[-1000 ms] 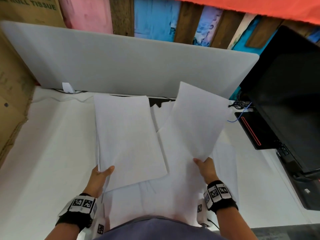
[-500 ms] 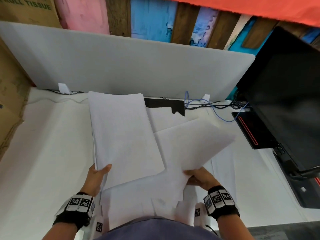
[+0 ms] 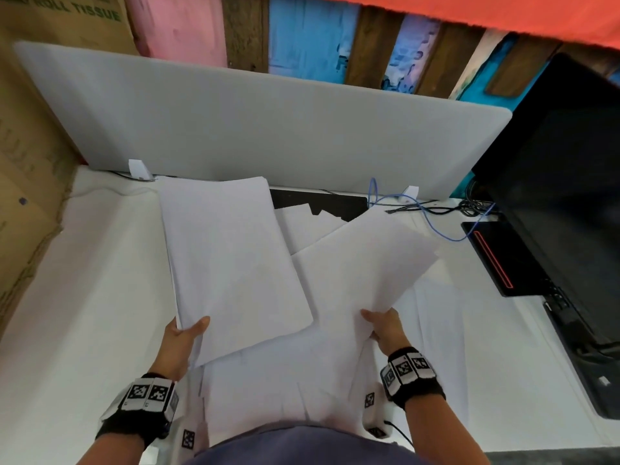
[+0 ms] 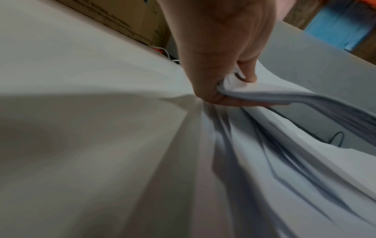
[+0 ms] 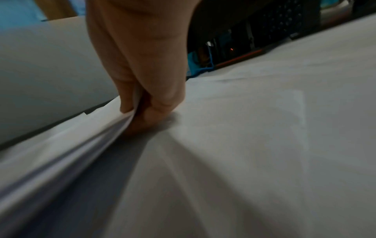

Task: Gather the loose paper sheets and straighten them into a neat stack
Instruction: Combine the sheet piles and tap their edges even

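My left hand (image 3: 188, 333) grips the near left corner of a thick bundle of white sheets (image 3: 231, 263), held a little above the desk; in the left wrist view the left hand (image 4: 230, 90) pinches that bundle (image 4: 305, 98) between thumb and fingers. My right hand (image 3: 382, 325) pinches the near edge of a few white sheets (image 3: 365, 263), which slope up to the right. The right wrist view has the right hand (image 5: 140, 111) clamped on those sheets (image 5: 81, 141). More loose sheets (image 3: 288, 391) lie spread flat under both hands.
A grey divider panel (image 3: 255, 129) stands along the back of the white desk (image 3: 84, 297). A black monitor (image 3: 563, 182) and its base (image 3: 496, 260) fill the right side, with a blue cable (image 3: 432, 223) beside them. A cardboard box (image 3: 23, 162) borders the left.
My right hand has lowered its sheets from upright to a low slope and pulled them toward me. The left hand and its bundle have stayed nearly still.
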The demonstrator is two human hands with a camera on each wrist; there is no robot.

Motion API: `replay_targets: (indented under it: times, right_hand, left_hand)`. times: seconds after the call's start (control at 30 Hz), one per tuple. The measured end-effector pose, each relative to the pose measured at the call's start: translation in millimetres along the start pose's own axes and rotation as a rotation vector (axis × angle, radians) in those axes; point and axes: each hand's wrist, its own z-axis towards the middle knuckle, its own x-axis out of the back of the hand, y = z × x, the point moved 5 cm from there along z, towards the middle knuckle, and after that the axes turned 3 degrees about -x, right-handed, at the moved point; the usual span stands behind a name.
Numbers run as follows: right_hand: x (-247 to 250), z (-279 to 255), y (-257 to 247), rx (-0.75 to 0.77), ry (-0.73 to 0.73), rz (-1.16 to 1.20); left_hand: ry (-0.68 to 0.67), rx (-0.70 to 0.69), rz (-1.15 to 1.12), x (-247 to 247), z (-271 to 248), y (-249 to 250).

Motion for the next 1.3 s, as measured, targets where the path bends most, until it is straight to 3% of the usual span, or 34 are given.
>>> replay_targets:
  times: [0.07, 0.17, 0.23, 0.4, 0.5, 0.73, 0.83, 0.97, 1.03, 1.07, 1.1, 1.13, 1.17, 1.23, 1.3]
  right_hand:
    - [8, 0, -3, 0.075, 0.078, -0.009]
    - [18, -1, -13, 0.127, 0.072, -0.004]
    - [34, 0, -22, 0.172, 0.182, 0.017]
    - [83, -8, -48, 0.296, 0.336, 0.375]
    - [95, -10, -51, 0.327, 0.357, 0.452]
    - [80, -11, -44, 0.246, 0.239, 0.514]
    - [57, -14, -42, 0.215, 0.122, 0.447]
    - [9, -23, -36, 0.16, -0.054, 0.313]
    - [-12, -29, -38, 0.126, -0.151, 0.303]
    - [-22, -33, -41, 0.115, -0.211, 0.292]
    - [-30, -36, -45, 0.109, -0.277, 0.273]
    - [-37, -39, -48, 0.099, -0.345, 0.261]
    - [-44, -43, -51, 0.083, -0.411, 0.252]
    - [-53, -45, -53, 0.054, -0.494, 0.233]
    - [-53, -43, -53, 0.054, -0.494, 0.199]
  left_hand:
    - [0.006, 0.007, -0.012, 0, 0, 0]
    - [0.023, -0.005, -0.013, 2, -2, 4]
    - [0.034, -0.017, 0.001, 3, -1, 3]
    - [0.045, -0.031, 0.021, 4, -4, 10]
    - [0.04, -0.046, 0.028, -1, -7, 15]
    - [-0.06, -0.039, 0.011, -16, -11, 18]
    - [-0.138, -0.022, 0.001, -25, -11, 19]
    - [-0.208, 0.071, 0.067, -42, -16, 20]
    - [-0.118, 0.239, 0.024, -41, -24, 22]
    - [-0.028, 0.303, 0.107, -31, -28, 23]
    - [-0.026, 0.243, 0.432, -21, -35, 28]
    - [-0.099, 0.089, 0.84, -21, -46, 37]
    - [-0.117, -0.003, 1.004, -19, -55, 43]
    - [-0.209, -0.016, 1.084, -3, -24, 8]
    - [-0.24, 0.018, 0.972, 31, 43, -50]
